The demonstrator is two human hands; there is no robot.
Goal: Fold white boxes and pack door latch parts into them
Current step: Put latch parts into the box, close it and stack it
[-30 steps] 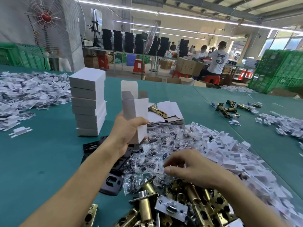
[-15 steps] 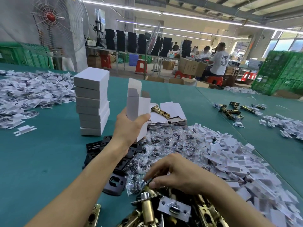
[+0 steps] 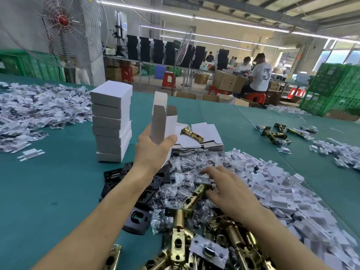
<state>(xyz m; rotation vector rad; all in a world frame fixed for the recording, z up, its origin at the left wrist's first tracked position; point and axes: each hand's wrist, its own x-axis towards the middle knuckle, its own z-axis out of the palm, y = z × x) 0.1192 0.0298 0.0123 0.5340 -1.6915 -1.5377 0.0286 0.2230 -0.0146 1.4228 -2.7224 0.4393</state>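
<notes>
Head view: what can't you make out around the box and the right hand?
Box, head view: its own walls hide the inside.
Right hand, head view: blur and its palm hide whether it grips the brass latch.
Latch pile, head view: cut off by the bottom edge.

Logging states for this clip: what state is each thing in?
white box, upright, top flaps open.
left hand, gripping the white box.
right hand, fingers extended over bagged parts; grip on tilted latch unclear.
box stack, closed, piled on the table.
flat blanks, unfolded, one brass latch lying on top.
</notes>
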